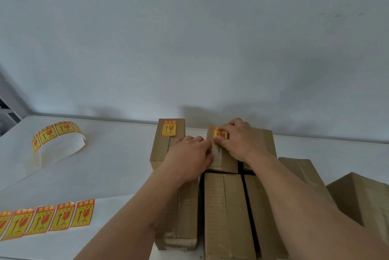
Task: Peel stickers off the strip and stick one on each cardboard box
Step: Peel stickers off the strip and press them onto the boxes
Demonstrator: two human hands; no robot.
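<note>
Several brown cardboard boxes lie side by side on a white table [117, 160]. The far left box [162, 146] carries an orange and yellow sticker [169, 128] on its top. On the box beside it [223, 158], my right hand [237, 139] presses a second sticker [220, 134] flat with its fingers. My left hand [189, 158] rests over the gap between these two boxes, fingers against the second box's edge. A strip of the same stickers [48, 217] lies at the near left, and its curled end [54, 133] stands further back.
Near boxes [225, 213] in front of my arms show plain taped tops. One more box [357, 198] sits askew at the right. A pale wall rises right behind the table. A grey frame shows at the far left edge.
</note>
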